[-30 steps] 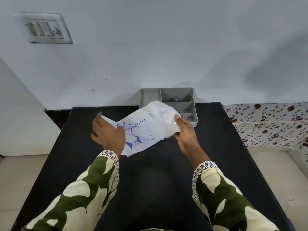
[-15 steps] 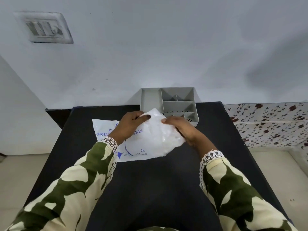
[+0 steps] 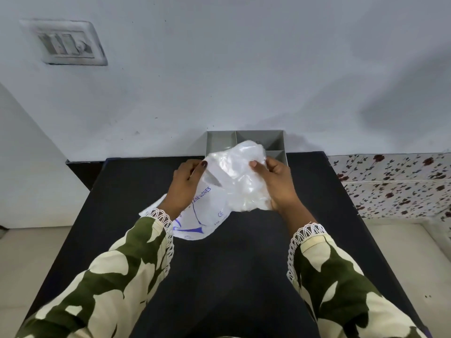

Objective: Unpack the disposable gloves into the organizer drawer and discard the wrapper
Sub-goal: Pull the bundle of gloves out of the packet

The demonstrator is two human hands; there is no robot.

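A white plastic glove packet (image 3: 212, 206) with blue print is lifted above the black table (image 3: 219, 276). My left hand (image 3: 186, 185) grips its upper left edge. My right hand (image 3: 277, 184) holds the bulging clear end, where the bunched gloves (image 3: 240, 176) show through the plastic. The packet's lower end hangs down toward the table. Behind the packet stands the grey organizer drawer (image 3: 219, 143) with several compartments, against the wall; its front part is hidden by the packet.
A switch plate (image 3: 70, 42) is on the white wall at upper left. A floral-patterned surface (image 3: 395, 186) lies to the right of the table. Pale floor shows on both sides.
Both hands have raised the packet off the table and toward the drawer. The bulging end has come up between the hands, and it now covers the drawer's front.
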